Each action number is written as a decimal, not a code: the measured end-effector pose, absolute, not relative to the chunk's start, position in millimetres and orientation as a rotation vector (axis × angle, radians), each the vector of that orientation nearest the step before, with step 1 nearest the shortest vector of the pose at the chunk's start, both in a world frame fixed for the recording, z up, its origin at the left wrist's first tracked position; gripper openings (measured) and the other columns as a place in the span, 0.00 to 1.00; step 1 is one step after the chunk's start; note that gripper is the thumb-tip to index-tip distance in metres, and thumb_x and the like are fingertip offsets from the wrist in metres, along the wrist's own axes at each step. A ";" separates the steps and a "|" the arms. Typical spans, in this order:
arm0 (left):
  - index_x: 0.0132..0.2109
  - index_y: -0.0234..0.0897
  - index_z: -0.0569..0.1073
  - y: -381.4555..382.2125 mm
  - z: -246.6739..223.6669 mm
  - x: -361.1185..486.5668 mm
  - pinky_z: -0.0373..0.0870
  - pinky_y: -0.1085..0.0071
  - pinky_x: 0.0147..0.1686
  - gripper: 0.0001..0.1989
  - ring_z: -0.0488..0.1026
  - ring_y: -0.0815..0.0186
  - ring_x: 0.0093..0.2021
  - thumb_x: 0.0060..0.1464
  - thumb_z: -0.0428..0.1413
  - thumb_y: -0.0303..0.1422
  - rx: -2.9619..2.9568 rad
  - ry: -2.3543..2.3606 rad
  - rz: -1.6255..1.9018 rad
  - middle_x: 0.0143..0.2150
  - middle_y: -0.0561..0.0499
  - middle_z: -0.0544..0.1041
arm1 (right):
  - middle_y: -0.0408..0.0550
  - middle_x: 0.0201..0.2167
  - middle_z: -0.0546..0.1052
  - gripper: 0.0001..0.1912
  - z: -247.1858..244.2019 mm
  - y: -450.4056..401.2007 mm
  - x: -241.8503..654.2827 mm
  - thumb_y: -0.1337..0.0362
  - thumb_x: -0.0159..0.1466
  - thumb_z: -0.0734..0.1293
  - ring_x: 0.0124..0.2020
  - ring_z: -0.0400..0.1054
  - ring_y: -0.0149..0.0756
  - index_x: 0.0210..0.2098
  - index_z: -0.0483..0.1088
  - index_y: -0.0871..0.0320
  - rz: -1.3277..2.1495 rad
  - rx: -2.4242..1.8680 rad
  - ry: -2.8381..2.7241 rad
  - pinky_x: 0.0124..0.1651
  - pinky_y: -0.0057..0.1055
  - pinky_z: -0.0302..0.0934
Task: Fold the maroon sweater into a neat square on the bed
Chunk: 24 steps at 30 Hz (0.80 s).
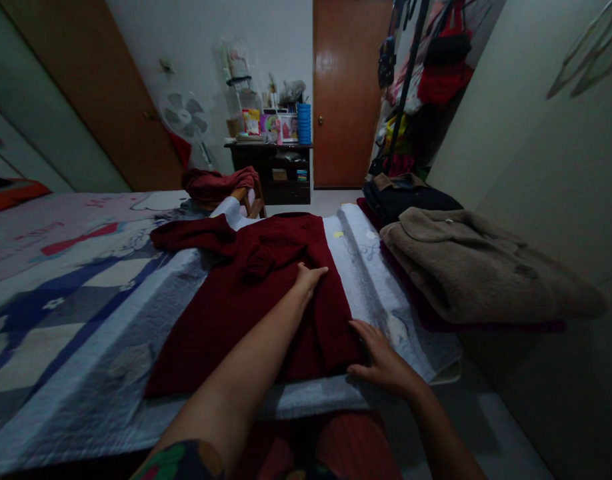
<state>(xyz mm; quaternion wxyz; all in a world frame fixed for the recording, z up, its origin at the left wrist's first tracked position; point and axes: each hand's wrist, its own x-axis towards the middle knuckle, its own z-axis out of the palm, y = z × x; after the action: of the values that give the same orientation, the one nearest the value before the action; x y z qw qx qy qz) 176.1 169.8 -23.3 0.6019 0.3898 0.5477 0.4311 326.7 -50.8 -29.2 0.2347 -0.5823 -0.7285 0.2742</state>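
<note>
A dark red long-sleeved garment (pixel 226 307) lies spread on a pale blue-grey cloth (pixel 359 257). One sleeve stretches out to the left, while the other is folded across the upper body of the garment. My left hand (pixel 310 277) rests on the garment right of the folded cuff, its thumb and fingers apart. At the garment's lower right edge is my right hand (pixel 379 353), fingers spread and fingertips touching the fabric.
Right of the cloth lie a folded brown fuzzy coat (pixel 476 267) and a dark folded garment (pixel 411 197). A patterned bedspread (pixel 51 287) covers the left side. Behind are a wooden chair (pixel 256 200) with red clothes, a dark shelf (pixel 286 177) and a fan (pixel 185 117).
</note>
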 end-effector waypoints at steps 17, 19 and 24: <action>0.39 0.33 0.75 179.3 -4.0 187.3 0.75 0.64 0.32 0.14 0.77 0.57 0.30 0.43 0.64 0.29 0.747 1.318 0.669 0.30 0.44 0.79 | 0.57 0.63 0.60 0.40 -41.8 -53.3 323.3 0.68 0.51 0.64 0.64 0.51 0.45 0.64 0.55 0.59 0.666 -1.593 -1.954 0.66 0.46 0.46; 0.40 0.31 0.74 176.9 -6.4 184.7 0.76 0.62 0.32 0.12 0.77 0.56 0.29 0.45 0.61 0.27 0.723 1.288 0.628 0.29 0.44 0.79 | 0.56 0.63 0.60 0.40 -43.3 -54.0 321.9 0.69 0.50 0.62 0.64 0.51 0.44 0.64 0.55 0.59 0.647 -1.601 -1.947 0.66 0.47 0.46; 0.44 0.30 0.72 169.6 -10.2 179.2 0.78 0.59 0.35 0.15 0.78 0.57 0.30 0.46 0.54 0.23 0.714 1.142 0.631 0.29 0.44 0.79 | 0.58 0.63 0.60 0.41 -48.4 -56.2 316.3 0.71 0.48 0.60 0.64 0.51 0.45 0.63 0.55 0.62 0.558 -1.639 -1.963 0.66 0.48 0.46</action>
<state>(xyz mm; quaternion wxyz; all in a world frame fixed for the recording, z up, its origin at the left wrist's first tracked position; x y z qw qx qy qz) 179.2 169.6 -10.2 0.7358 0.3252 0.5199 0.2873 316.3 -56.2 -48.4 0.2589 -0.6047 -0.7244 0.2061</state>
